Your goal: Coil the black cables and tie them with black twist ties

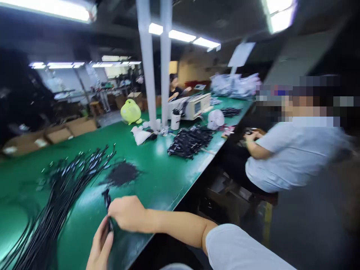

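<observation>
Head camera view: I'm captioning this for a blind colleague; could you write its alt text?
Two bare hands hold a slim dark bundle over a green table. Long black cables spread at left, a dark heap lies beyond the hands, and a co-worker sits at right.

The left hand (99, 247) is cut by the bottom edge, and its fingers together with the right hand (128, 213) cover part of a small black bundle (106, 198), so I cannot tell its kind. Long black cables (57, 210) run out of view at the lower left, their tips too blurred to identify. Coarse squares hide the head of the seated person (292, 155), and a pale machine (201, 105) partly covers the farther person (175, 91).
</observation>
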`<state>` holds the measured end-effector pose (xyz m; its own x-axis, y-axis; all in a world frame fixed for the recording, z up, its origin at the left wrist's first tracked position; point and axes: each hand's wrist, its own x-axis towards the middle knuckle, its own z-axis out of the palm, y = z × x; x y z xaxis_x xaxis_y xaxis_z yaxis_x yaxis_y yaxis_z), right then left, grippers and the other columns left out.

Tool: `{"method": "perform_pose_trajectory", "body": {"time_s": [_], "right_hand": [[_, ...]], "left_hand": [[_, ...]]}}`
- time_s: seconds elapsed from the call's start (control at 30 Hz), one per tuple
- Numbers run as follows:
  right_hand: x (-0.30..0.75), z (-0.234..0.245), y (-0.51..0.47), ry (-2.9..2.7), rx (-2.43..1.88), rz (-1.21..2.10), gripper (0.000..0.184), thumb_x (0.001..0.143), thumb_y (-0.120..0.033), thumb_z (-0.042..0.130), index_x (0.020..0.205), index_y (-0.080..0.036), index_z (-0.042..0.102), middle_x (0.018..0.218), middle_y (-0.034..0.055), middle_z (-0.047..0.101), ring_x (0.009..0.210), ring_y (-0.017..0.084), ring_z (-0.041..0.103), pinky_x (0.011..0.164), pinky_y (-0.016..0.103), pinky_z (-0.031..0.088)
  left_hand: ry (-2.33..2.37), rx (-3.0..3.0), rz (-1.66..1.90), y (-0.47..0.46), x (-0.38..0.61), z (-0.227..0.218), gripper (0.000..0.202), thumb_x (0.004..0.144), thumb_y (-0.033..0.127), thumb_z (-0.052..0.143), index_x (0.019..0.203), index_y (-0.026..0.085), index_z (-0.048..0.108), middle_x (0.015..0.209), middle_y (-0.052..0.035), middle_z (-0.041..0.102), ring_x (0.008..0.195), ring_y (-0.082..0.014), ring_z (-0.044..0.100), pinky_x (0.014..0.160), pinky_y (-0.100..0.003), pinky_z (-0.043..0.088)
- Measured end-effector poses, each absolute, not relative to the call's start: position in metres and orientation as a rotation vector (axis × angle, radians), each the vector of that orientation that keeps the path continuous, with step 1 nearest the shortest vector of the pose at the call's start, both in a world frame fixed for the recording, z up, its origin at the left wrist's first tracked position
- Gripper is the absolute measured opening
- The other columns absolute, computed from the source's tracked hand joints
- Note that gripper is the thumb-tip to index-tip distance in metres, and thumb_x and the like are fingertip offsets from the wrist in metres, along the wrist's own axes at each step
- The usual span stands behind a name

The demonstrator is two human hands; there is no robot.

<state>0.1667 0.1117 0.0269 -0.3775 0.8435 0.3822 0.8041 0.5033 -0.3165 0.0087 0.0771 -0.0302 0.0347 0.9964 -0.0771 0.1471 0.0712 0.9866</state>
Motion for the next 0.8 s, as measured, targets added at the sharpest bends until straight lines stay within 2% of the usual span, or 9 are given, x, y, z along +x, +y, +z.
{"method": "perform_pose_trajectory", "body": {"time_s": [0.13,0.2,0.3,0.37,0.43,0.5,0.63,0.7,0.8], "right_hand": [[0.166,0.029,0.099,-1.917,-1.235,0.661,0.022,0.09,-0.023,0.045,0.07,-0.018,0.054,0.076,0.0004,0.06,0.075,0.013,0.054,0.069,0.024,0.039],[0.171,0.024,0.103,-1.665,-1.138,1.091,0.027,0.088,-0.032,0.046,0.066,-0.018,0.049,0.066,-0.0018,0.052,0.064,0.011,0.048,0.062,0.022,0.037],[0.18,0.012,0.111,-1.393,-0.992,1.716,0.036,0.081,-0.05,0.054,0.065,-0.019,0.044,0.056,-0.0057,0.04,0.046,0.007,0.027,0.045,0.021,0.022],[0.186,0.006,0.11,-1.359,-1.003,1.898,0.042,0.079,-0.056,0.055,0.063,-0.02,0.043,0.051,-0.0079,0.033,0.042,0.006,0.016,0.042,0.022,0.014],[0.192,0.004,0.106,-1.538,-1.127,1.73,0.044,0.081,-0.056,0.054,0.059,-0.019,0.045,0.049,-0.0067,0.033,0.043,0.007,0.021,0.043,0.023,0.018],[0.198,0.007,0.097,-1.775,-1.277,1.256,0.043,0.087,-0.05,0.052,0.058,-0.018,0.05,0.053,-0.0023,0.043,0.05,0.009,0.037,0.05,0.023,0.029],[0.21,0.017,0.081,-1.787,-1.275,0.396,0.023,0.092,-0.038,0.052,0.083,-0.02,0.061,0.079,0.0052,0.06,0.076,0.017,0.054,0.073,0.03,0.043],[0.212,0.017,0.08,-1.665,-1.237,0.385,0.024,0.091,-0.041,0.056,0.099,-0.019,0.059,0.091,0.0073,0.06,0.081,0.018,0.055,0.076,0.031,0.046],[0.206,0.006,0.086,-1.527,-1.16,0.822,0.049,0.087,-0.058,0.055,0.117,-0.019,0.055,0.107,0.0101,0.059,0.085,0.017,0.059,0.073,0.031,0.051]], "left_hand": [[1.356,1.37,1.044,0.063,0.025,0.001,0.06,0.083,0.058,0.053,0.126,0.017,0.059,0.14,-0.0112,0.054,0.134,-0.0277,0.044,0.117,-0.042,0.028],[1.307,1.458,1.061,0.066,0.029,0.004,0.053,0.086,0.054,0.052,0.123,0.017,0.061,0.134,-0.0104,0.059,0.128,-0.0256,0.05,0.113,-0.04,0.033],[1.271,1.386,1.057,0.066,0.032,0.0,0.045,0.088,0.046,0.052,0.122,0.017,0.061,0.122,-0.0101,0.066,0.105,-0.0214,0.064,0.097,-0.036,0.047],[1.243,1.294,1.061,0.064,0.031,-0.004,0.044,0.087,0.043,0.055,0.122,0.016,0.06,0.115,-0.0097,0.068,0.088,-0.0181,0.066,0.083,-0.031,0.052],[1.203,1.235,1.052,0.063,0.028,-0.005,0.044,0.086,0.042,0.058,0.12,0.016,0.06,0.108,-0.0094,0.071,0.08,-0.0167,0.066,0.072,-0.028,0.053],[1.186,1.224,1.032,0.065,0.024,-0.004,0.041,0.085,0.04,0.06,0.116,0.015,0.062,0.1,-0.0089,0.072,0.078,-0.0163,0.067,0.071,-0.027,0.052],[1.268,1.261,1.052,0.073,0.019,-0.002,0.033,0.083,0.033,0.063,0.111,0.016,0.064,0.095,-0.0077,0.073,0.078,-0.0156,0.067,0.081,-0.03,0.051],[1.272,1.238,1.073,0.076,0.021,-0.001,0.033,0.083,0.034,0.063,0.111,0.016,0.064,0.094,-0.0068,0.072,0.078,-0.0152,0.066,0.081,-0.029,0.05],[1.128,1.12,1.049,0.076,0.029,-0.001,0.035,0.081,0.037,0.065,0.109,0.016,0.064,0.086,-0.0039,0.07,0.071,-0.0125,0.062,0.074,-0.027,0.047]]}}
